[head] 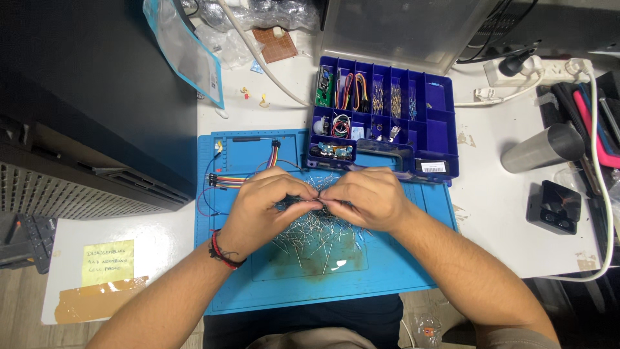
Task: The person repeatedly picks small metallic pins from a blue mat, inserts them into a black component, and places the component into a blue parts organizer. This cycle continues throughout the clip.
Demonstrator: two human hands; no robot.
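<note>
- The left hand and the right hand meet over the middle of a blue work mat on the white desk.
- Both sets of fingers are curled in narrow, their tips pressed together around a small dark part pinched between the two hands; what kind of part it is cannot be told.
- Under and just near of the hands lies a loose pile of thin metal-legged components, spread on the mat's middle.
- A red and black band circles the left wrist.
- Left of the left hand, a strip of coloured jumper wires lies on the mat, with more wires looping up toward the mat's far edge.
- Just far of the hands stands an open blue compartment box, holding wire bundles, a small green board and tiny parts in separate cells; its clear lid stands up behind.
- To the right, well apart from the hands, a metal cylinder lies on its side, and a small black box sits near of it.
- A white cable curves down the desk's right side.
- At the near left, a yellow note is stuck on the desk above a strip of brown tape.
- A dark cabinet fills the far left.
</note>
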